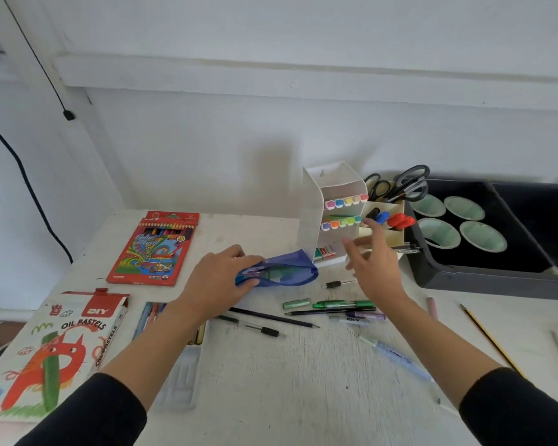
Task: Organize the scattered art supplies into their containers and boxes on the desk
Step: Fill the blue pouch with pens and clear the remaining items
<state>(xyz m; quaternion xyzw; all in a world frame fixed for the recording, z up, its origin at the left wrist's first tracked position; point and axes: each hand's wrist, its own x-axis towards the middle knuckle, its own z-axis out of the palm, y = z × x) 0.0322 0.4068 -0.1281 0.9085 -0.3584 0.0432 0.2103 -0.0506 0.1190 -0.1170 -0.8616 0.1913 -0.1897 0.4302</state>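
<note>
Blue mesh pencil pouch [281,268] lies on bench [287,365], just left-front of white marker organizer [322,201]. Left hand [219,281] grips its near end, fingers [237,252] curled round it. Right hand [372,265] hovers in front of organizer, fingers [376,230] spread and slack, holding nothing. Green marker [342,304] and black pen [255,326] lie loose in front of organizer. Colour pencil box [155,249] and oil pastels box [52,352] sit well left of it; black tray [496,272] with paint cups [482,235] sits just right.
</note>
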